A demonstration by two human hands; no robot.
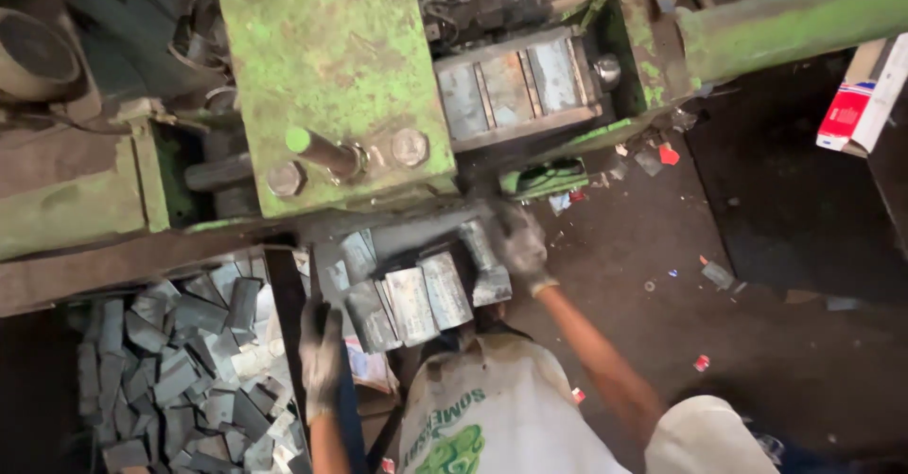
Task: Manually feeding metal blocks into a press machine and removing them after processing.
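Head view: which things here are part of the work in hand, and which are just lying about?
In hand:
- right hand on a grey metal block
- row of blocks below the green press
- left hand by the block pile

Lying about:
- red-and-white box
- floor scraps

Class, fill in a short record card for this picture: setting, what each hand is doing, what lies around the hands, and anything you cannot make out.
Setting: worn green machine with bolts, seen from above.
Left hand: gloved, resting on the edge of a dark upright bar.
Right hand: gloved, grip closed on a grey metal block.
Between the hands: row of flat grey metal pieces below the machine.
Left side: heap of grey metal offcuts.
Floor: dark floor with small scraps.
Unclear: what the left hand's grip encloses.
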